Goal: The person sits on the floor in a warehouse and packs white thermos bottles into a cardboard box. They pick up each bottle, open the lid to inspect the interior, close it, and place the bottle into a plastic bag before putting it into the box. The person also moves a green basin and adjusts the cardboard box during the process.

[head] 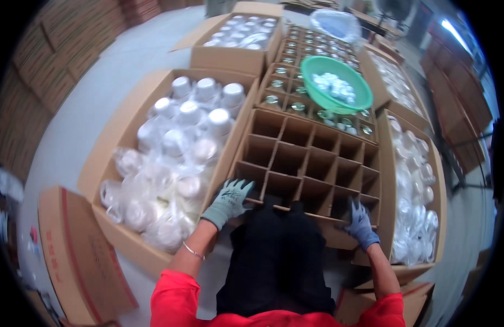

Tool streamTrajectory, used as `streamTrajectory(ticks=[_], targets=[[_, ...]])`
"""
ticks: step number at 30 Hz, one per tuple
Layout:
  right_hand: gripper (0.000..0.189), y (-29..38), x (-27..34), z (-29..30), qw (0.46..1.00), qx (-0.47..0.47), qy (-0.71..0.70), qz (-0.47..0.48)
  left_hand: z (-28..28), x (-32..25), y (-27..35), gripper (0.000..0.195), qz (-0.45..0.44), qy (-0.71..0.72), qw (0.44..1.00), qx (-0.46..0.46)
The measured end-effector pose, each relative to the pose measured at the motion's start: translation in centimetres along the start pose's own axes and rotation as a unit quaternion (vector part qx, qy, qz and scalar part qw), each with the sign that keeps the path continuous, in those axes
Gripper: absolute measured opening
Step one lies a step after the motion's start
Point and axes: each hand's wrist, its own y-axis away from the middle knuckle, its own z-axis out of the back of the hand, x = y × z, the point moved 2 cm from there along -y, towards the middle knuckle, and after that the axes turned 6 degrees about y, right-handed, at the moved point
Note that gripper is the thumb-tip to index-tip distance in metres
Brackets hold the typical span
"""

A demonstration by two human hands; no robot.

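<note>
Straight before me is a cardboard box (352, 198) fitted with cardboard dividers, its compartments dark inside. My left hand (230, 201), in a pale green knit glove with writing on its back, lies against the near left corner of this box. Whether its fingers grip the edge cannot be made out. At the near right corner, my right hand (361, 224) in a blue-grey glove has its fingers over the rim. Beyond stands a divided box of glass bottles (272, 99), with a green plastic basin (364, 96) on top holding many small shiny silvery-white pieces (333, 86).
To the left, an open carton (113, 135) holds white-capped containers (189, 112) and plastic-wrapped ones. Another such carton (227, 57) stands behind it. Cartons (438, 241) of wrapped white items line the right. A folded carton (78, 253) leans at lower left; stacked boxes (59, 53) stand at far left.
</note>
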Motion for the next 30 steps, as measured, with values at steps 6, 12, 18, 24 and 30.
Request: streamTrajectory(ticks=[6,12,18,24,30], targets=[[0.037,2.7,-5.2,-7.0,0.996,-0.016,0.064,0.062,-5.6,2.6,-2.6,0.021,0.011,-0.063,0.987,0.149],[0.027,3.3,-5.2,7.2,0.989,-0.131,-0.011,0.067,8.1,-4.9,-4.8,0.03,-0.073,-0.107,0.99,0.054],[0.029,6.8,-0.9,20.5,0.962,-0.23,0.058,0.137,18.9,-10.3,0.1,0.03,-0.139,-0.133,0.974,-0.119],[0.042,16.3,-3.2,40.4,0.78,-0.58,0.204,0.115,32.7,-20.6,2.7,0.029,-0.096,0.063,0.965,-0.237],[0.054,22.4,-8.4,38.0,0.721,-0.691,0.008,-0.057,32.8,-28.9,-4.5,0.035,-0.154,0.28,0.917,-0.241]])
